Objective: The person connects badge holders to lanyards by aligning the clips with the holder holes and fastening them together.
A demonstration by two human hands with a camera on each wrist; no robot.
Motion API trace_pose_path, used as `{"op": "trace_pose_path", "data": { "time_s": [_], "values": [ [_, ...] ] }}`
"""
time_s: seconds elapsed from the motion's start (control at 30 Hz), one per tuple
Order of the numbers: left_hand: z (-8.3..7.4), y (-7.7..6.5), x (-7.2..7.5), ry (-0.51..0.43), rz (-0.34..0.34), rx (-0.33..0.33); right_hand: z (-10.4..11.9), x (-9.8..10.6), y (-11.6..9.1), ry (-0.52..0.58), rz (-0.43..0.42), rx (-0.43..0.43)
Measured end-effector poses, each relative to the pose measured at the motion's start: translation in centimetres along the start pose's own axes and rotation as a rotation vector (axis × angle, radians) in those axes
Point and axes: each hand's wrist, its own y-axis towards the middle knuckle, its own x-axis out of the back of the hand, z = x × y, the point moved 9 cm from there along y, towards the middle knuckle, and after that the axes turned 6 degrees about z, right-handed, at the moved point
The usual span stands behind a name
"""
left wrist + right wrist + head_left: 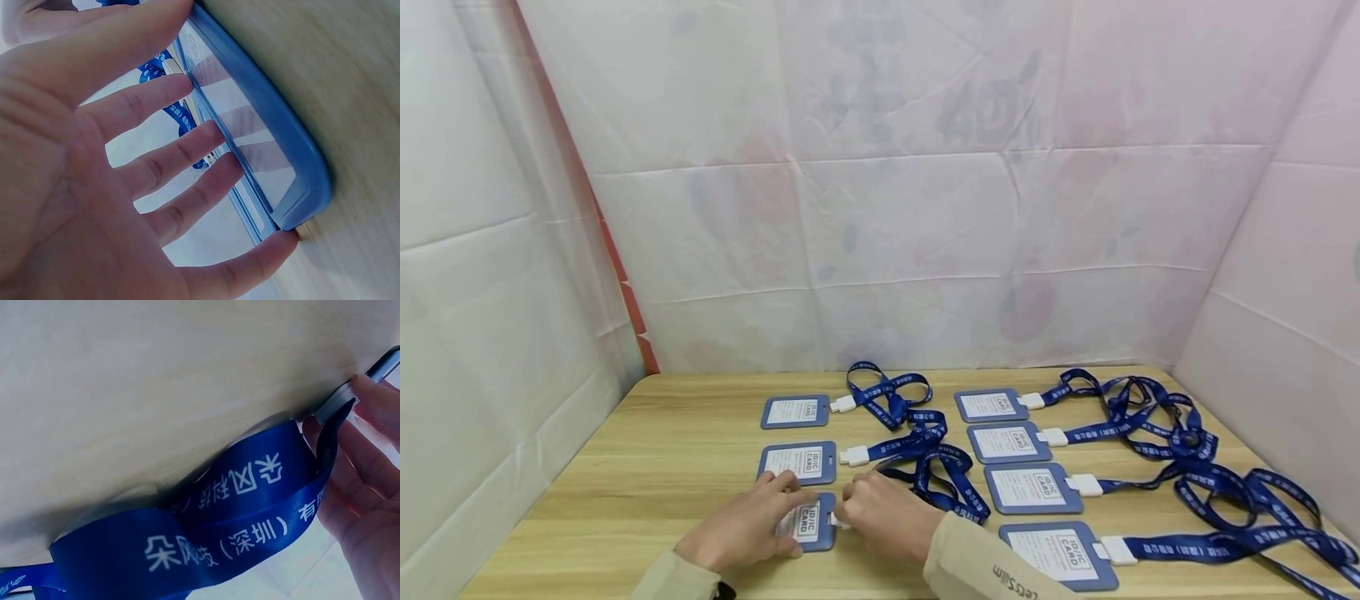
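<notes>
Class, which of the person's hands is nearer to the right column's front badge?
Right: the right hand, pinching a clip, lies left of that badge; the left hand, farther left, touches another badge.

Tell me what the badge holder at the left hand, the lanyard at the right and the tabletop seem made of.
Badge holder: probably rigid plastic; its smooth blue frame has a soft satin shine.
Lanyard: fabric ribbon, likely polyester; it has a satin sheen and folds into loops.
Tabletop: wood or wood-look laminate, fairly matte, with pale grain streaks.
</notes>
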Motion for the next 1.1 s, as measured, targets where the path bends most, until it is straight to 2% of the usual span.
{"op": "trace_pose_path", "data": {
  "time_s": [0.47, 0.77, 1.1],
  "values": [
    [0.09, -0.07, -0.16, -0.021, 0.016, 0.002, -0.27, -0.32, -0.11, 0.045, 0.027, -0.015],
    [0.08, 0.47, 0.05, 0.028, -0.013, 0.029, -0.31, -0.58, 0.04, 0.059, 0.057, -0.022],
    [0.32, 0.51, 0.16, -0.047, -0.018, 0.050, -0.40, -0.55, 0.31, 0.080, 0.078, -0.018]
  ]
}}
